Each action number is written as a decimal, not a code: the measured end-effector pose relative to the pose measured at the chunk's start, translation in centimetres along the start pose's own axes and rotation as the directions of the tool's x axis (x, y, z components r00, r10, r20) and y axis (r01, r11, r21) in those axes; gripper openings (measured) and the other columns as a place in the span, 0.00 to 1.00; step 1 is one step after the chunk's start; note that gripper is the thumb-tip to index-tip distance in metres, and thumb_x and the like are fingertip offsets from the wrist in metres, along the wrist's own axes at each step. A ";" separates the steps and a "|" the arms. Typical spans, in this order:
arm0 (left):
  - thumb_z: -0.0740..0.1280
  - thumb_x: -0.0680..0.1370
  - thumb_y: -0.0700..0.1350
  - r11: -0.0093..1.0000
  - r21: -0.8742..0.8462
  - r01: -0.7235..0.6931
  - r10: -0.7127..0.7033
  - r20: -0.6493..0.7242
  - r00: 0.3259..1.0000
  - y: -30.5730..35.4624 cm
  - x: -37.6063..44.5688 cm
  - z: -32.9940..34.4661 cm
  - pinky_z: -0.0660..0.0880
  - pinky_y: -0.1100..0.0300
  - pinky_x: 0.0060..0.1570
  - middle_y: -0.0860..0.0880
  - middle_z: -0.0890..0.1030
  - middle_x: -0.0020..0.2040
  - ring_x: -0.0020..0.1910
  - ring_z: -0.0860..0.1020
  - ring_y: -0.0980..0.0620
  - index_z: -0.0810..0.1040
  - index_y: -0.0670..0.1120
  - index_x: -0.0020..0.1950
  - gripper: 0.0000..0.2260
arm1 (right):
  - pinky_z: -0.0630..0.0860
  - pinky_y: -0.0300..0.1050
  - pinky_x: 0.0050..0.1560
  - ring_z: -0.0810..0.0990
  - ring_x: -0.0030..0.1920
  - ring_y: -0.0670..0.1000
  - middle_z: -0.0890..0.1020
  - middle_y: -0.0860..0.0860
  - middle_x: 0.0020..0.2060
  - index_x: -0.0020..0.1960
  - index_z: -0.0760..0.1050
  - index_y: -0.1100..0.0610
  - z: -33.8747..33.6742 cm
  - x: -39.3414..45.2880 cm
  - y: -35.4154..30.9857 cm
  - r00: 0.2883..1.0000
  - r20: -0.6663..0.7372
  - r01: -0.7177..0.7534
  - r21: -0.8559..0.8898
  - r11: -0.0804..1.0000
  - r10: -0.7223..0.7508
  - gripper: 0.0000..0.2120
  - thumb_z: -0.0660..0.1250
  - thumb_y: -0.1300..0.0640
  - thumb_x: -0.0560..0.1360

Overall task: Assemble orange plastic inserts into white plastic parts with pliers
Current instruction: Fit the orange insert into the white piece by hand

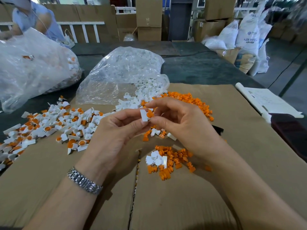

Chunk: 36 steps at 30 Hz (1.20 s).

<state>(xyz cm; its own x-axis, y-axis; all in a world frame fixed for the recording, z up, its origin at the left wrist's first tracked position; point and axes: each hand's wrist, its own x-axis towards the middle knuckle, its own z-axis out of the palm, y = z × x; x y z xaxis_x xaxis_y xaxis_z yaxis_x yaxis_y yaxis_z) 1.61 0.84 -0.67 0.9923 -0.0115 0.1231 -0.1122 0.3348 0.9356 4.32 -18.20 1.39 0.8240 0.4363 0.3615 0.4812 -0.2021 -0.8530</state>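
— Reporting on the hands: what is held?
— Left hand pinches a white part between thumb and fingers, above the cardboard sheet. Right hand pinches the orange insert, which sits against that part.
— Stock?
— Loose orange inserts lie below the hands; finished pieces are heaped left; a clear bag of white parts lies behind.
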 end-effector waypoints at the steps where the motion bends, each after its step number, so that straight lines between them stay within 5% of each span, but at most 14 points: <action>1: 0.77 0.67 0.42 1.000 0.010 0.005 -0.005 0.000 1.000 0.0 0.0 0.0 0.82 0.59 0.51 0.40 0.87 0.52 0.53 0.86 0.44 0.88 0.43 0.51 0.13 | 0.82 0.49 0.50 0.83 0.45 0.51 0.83 0.50 0.45 0.62 0.81 0.52 -0.1 0.0 -0.1 1.000 0.006 0.004 0.000 1.000 -0.004 0.12 0.70 0.60 0.79; 9: 0.78 0.68 0.45 0.989 0.137 -0.050 0.054 -0.031 0.998 0.1 -0.2 -0.1 0.81 0.61 0.51 0.43 0.87 0.52 0.52 0.86 0.45 0.88 0.46 0.51 0.13 | 0.82 0.46 0.51 0.84 0.46 0.49 0.84 0.48 0.43 0.59 0.82 0.54 0.2 -0.2 0.1 0.998 -0.035 0.046 -0.074 0.996 -0.049 0.10 0.72 0.61 0.78; 18: 0.78 0.67 0.41 0.998 -0.020 0.054 -0.054 -0.043 0.998 -0.1 0.2 -0.2 0.81 0.59 0.53 0.37 0.86 0.54 0.55 0.85 0.41 0.87 0.39 0.52 0.15 | 0.79 0.40 0.50 0.80 0.46 0.44 0.82 0.45 0.47 0.60 0.82 0.55 0.7 0.0 0.6 0.978 -0.063 0.167 -0.331 0.929 -0.199 0.11 0.73 0.61 0.77; 27: 0.76 0.66 0.36 0.989 -0.085 0.121 -0.131 -0.133 0.982 -0.1 0.2 0.0 0.82 0.61 0.47 0.41 0.86 0.45 0.46 0.87 0.46 0.86 0.38 0.42 0.06 | 0.79 0.41 0.49 0.80 0.44 0.43 0.82 0.46 0.46 0.59 0.82 0.56 1.2 0.2 1.0 0.972 -0.088 0.170 -0.368 0.914 -0.217 0.11 0.74 0.60 0.77; 36: 0.76 0.66 0.35 0.985 -0.064 0.163 -0.172 -0.186 0.967 -0.3 0.3 0.2 0.83 0.60 0.48 0.38 0.84 0.43 0.43 0.86 0.45 0.82 0.35 0.43 0.08 | 0.80 0.43 0.49 0.79 0.44 0.43 0.81 0.44 0.45 0.58 0.82 0.56 1.6 0.3 1.1 0.976 -0.062 0.163 -0.434 0.886 -0.210 0.10 0.73 0.61 0.77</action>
<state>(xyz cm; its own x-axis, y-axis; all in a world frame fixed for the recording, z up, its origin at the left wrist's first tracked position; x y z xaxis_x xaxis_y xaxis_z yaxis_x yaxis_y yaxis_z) 1.92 0.48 -0.88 0.9889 0.1066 -0.1037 0.0547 0.3877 0.9202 4.59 -16.90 -0.08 0.7216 0.4135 0.5553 0.6905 -0.4884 -0.5335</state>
